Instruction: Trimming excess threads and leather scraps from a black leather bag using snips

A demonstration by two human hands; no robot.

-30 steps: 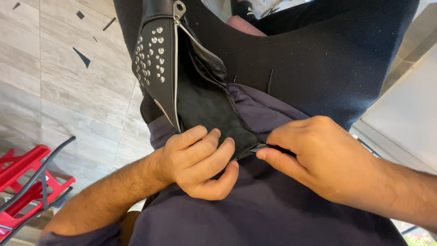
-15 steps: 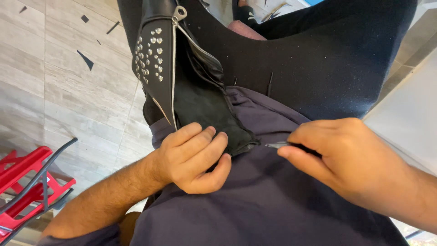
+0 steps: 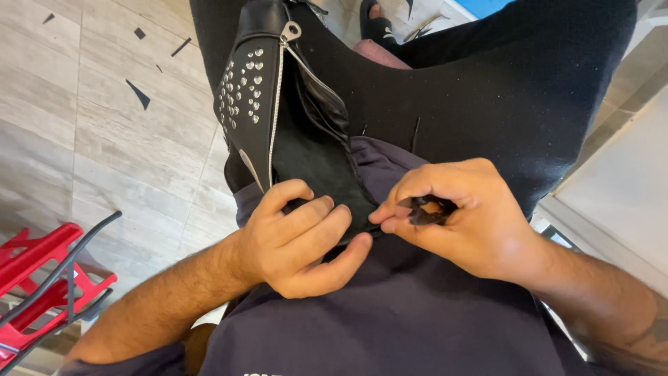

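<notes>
Head view: left hand (image 3: 299,237) clamps the studded black bag (image 3: 278,118); right hand (image 3: 452,216) pinches small black scissors (image 3: 424,209).
Risk: blades near the left fingers (image 3: 327,216) could nick them.

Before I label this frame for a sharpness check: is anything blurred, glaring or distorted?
Head view: both hands, left hand and right hand, look sharp; even soft light, no harsh shadows; small glints on the studded black bag; wide-angle bending toward the edges, seen in the floor planks.

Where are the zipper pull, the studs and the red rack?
Zipper pull (image 3: 291,31), head view: on its metal tab.
Studs (image 3: 243,87), head view: middle of the studded black panel.
Red rack (image 3: 31,268), head view: on its red frame, lower left.
</notes>
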